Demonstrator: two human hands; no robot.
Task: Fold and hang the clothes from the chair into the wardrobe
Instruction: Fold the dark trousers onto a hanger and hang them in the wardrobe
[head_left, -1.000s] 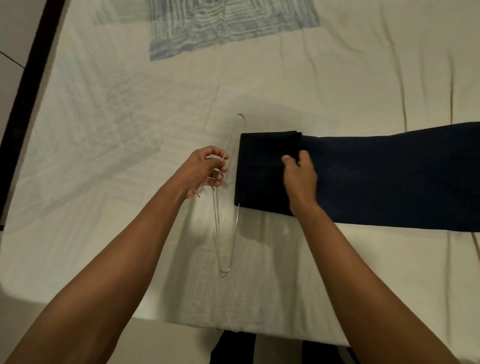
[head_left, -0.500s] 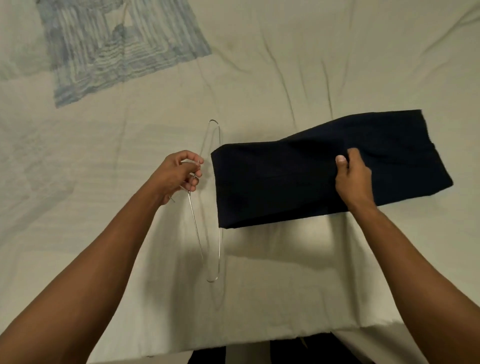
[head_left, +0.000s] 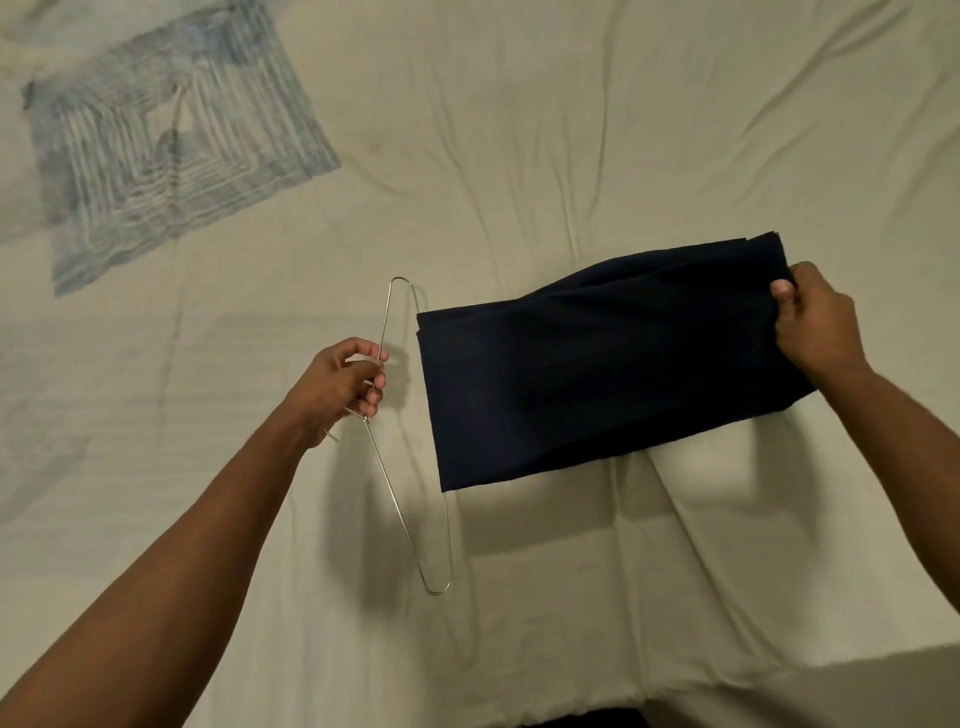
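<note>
A folded dark navy garment (head_left: 597, 374) hangs a little above the bed, draped over the lower bar of a thin wire hanger (head_left: 395, 499). My left hand (head_left: 345, 382) grips the hanger at its neck, left of the cloth. My right hand (head_left: 813, 325) pinches the garment's right end and holds it up and out to the right. The hanger bar under the cloth is hidden. A shadow of the garment falls on the sheet below it.
A wrinkled cream bedsheet (head_left: 571, 130) fills the view, with a blue striped square print (head_left: 161, 140) at the upper left. The bed's front edge (head_left: 779, 670) runs along the bottom right, with something dark below it.
My right hand has slid rightward along the garment from near the hanger to its far end, lifting the cloth off the bed. My left hand keeps holding the hanger.
</note>
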